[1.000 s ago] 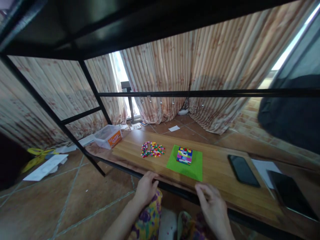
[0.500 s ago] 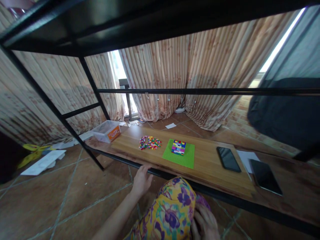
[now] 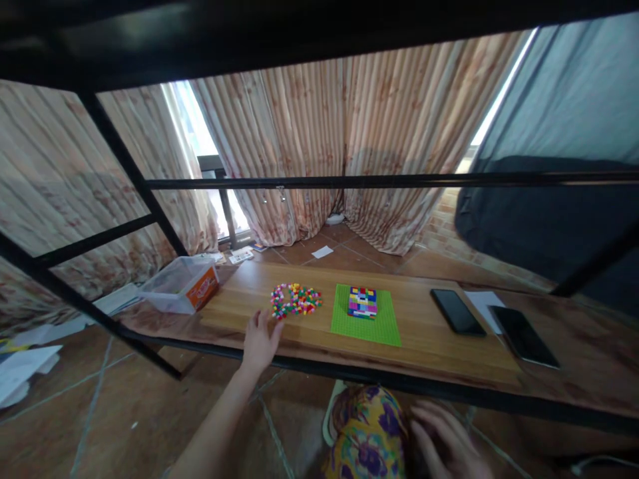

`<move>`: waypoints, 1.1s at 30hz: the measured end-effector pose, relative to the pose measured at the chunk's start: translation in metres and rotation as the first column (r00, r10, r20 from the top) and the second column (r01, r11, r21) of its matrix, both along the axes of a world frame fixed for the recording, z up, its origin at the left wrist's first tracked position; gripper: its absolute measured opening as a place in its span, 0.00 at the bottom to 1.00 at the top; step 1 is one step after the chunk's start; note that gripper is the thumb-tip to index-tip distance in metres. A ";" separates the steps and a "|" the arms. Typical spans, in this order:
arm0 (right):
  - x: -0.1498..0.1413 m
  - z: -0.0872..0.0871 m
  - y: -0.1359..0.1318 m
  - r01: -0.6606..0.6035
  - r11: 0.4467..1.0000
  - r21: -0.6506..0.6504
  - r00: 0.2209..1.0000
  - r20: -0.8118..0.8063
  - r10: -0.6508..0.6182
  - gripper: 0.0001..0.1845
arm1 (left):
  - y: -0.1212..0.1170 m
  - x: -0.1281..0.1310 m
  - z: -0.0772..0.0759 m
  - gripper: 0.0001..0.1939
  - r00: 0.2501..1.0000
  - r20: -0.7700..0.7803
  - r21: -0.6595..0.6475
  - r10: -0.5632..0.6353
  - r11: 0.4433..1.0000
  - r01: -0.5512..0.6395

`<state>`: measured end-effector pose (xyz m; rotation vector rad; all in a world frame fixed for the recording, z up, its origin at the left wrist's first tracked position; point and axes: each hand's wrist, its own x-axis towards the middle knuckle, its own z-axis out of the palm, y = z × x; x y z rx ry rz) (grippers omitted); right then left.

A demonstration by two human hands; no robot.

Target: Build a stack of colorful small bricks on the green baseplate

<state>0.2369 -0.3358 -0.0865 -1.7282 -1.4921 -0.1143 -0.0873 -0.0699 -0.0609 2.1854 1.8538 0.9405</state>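
Note:
A green baseplate (image 3: 367,326) lies on a low wooden board (image 3: 439,346), with a block of many-coloured bricks (image 3: 363,302) built on it. A heap of loose coloured bricks (image 3: 294,299) lies to its left. My left hand (image 3: 260,340) rests flat on the board's front edge just below that heap, fingers apart, holding nothing. My right hand (image 3: 444,446) is low at the bottom, beside my knee in flowered cloth (image 3: 367,432), blurred, fingers loosely spread.
A black metal frame (image 3: 349,181) surrounds the board, with a bar (image 3: 449,392) along its front. A clear plastic box (image 3: 180,285) stands at the left. A phone (image 3: 457,311), paper (image 3: 486,303) and a dark tablet (image 3: 523,327) lie at the right. Curtains (image 3: 299,146) hang behind.
My left hand moved up from the front bar onto the board near the loose bricks. My right hand dropped from the board's edge to beside my knee. The view shifted.

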 end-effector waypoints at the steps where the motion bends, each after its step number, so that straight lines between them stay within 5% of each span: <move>1: -0.019 0.016 0.017 -0.015 0.999 -0.051 0.999 -0.036 0.013 0.16 | 0.014 0.000 0.000 0.26 1.000 -0.007 -0.010 0.007 1.000 -0.007; 4: -0.074 0.051 0.083 -0.181 0.971 -0.155 0.981 -0.100 0.167 0.24 | 0.050 0.001 -0.002 0.28 0.999 -0.035 -0.042 -0.016 0.999 0.015; 6: -0.099 0.056 0.133 -0.252 0.941 -0.226 0.965 -0.131 0.227 0.32 | 0.071 0.004 -0.006 0.28 0.997 -0.048 -0.041 -0.058 0.998 0.056; 10: -0.117 0.036 0.228 -0.236 0.926 -0.295 0.967 -0.163 0.194 0.44 | 0.109 0.013 -0.010 0.28 0.996 -0.044 -0.044 -0.077 0.996 0.075; 15: -0.118 0.007 0.304 -0.178 0.956 -0.234 0.968 -0.215 0.127 0.39 | 0.144 0.025 -0.011 0.25 0.986 -0.022 -0.079 -0.167 0.983 0.165; 24: -0.141 -0.001 0.336 -0.158 0.960 -0.233 0.974 -0.196 0.113 0.37 | 0.141 0.043 -0.010 0.23 0.963 0.077 -0.079 -0.259 0.961 0.265; 33: -0.158 0.002 0.344 -0.149 0.988 -0.034 0.853 -0.510 0.111 0.34 | 0.132 0.077 -0.006 0.29 0.933 0.355 -0.111 0.061 0.994 -0.023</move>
